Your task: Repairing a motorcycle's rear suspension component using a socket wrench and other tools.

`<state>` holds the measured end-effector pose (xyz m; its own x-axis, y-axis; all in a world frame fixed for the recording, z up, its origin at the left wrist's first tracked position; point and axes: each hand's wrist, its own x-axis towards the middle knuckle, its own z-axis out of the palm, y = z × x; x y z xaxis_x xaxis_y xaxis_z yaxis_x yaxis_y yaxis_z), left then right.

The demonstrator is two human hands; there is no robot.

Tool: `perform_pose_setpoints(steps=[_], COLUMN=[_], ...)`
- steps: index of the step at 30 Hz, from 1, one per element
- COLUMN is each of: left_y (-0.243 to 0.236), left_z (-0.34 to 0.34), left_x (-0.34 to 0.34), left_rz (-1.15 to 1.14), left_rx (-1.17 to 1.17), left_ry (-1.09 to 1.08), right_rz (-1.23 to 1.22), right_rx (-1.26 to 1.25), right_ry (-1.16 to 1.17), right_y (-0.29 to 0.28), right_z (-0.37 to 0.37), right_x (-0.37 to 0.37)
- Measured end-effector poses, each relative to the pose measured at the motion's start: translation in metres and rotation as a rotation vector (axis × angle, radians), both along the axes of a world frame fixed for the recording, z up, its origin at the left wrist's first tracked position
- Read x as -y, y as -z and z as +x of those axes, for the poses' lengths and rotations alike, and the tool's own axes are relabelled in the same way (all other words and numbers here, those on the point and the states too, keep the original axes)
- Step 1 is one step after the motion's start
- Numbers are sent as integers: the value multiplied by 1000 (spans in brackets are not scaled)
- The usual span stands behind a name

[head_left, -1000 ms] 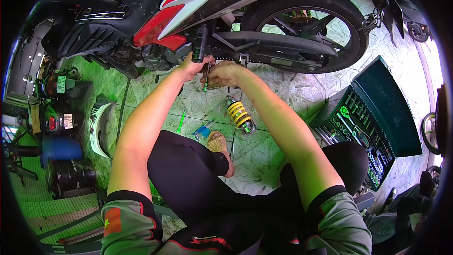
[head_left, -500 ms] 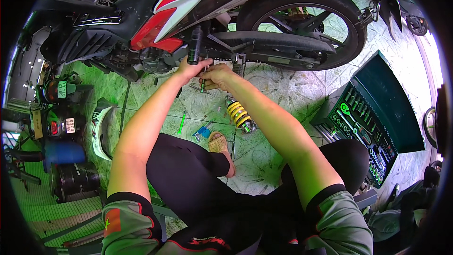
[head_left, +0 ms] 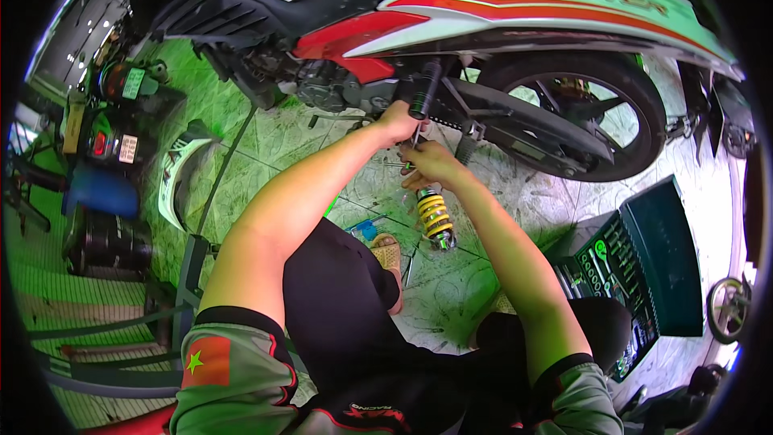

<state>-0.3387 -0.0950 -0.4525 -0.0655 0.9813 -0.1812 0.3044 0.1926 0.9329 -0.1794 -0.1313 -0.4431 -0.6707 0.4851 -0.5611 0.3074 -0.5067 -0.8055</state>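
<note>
Nearest: the person's dark-clad left knee (head_left: 342, 290), bent; a tan woven sandal (head_left: 388, 258) just beyond it, a small blue item (head_left: 369, 229) lying beside the toes. A yellow-coiled shock absorber (head_left: 434, 217) lies on the tiled floor (head_left: 535, 211), near the sandal and just below the right hand. A foot shift could knock it rolling; a dropped tool could strike it.

Right hand (head_left: 435, 163): fingers bent in around a slim tool (head_left: 409, 166) with a green band, under the motorcycle's near side. Grip looks light; if the tool end is poorly seated, a hard turn could make it slip and round a fastener, or send the knuckles into metal.

Left hand (head_left: 398, 122): just above the right, against or close beside a black ribbed peg (head_left: 424, 90). Fingertips partly hidden; cannot tell whether they hold anything. Hands crowd together here, so a slip by one could pinch the other.

Beyond: motorcycle (head_left: 483, 8) with white and red panels, its rear wheel (head_left: 648, 141) to the right. Its support is not made out; a strong sideways pull might rock it.

Off right, an open green toolbox (head_left: 675, 266), lid raised. Off left, a loose white curved panel (head_left: 171, 185), then parked bikes (head_left: 109, 141), well apart.
</note>
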Motion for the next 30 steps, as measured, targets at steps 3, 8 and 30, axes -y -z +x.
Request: perform_pose_setpoints(steps=[3, 8, 30], left_y=[-1, -2, -55], left_z=[1, 1, 9], left_x=[1, 3, 22], left_rz=[-119, -317, -140], left_rx=[58, 345, -450], left_ry=[32, 26, 32], right_rz=[-99, 71, -242], right_rx=[-93, -300, -225], right_ry=[50, 64, 23], right_y=[10, 32, 26], right_z=[7, 10, 9], right_x=[-3, 7, -10])
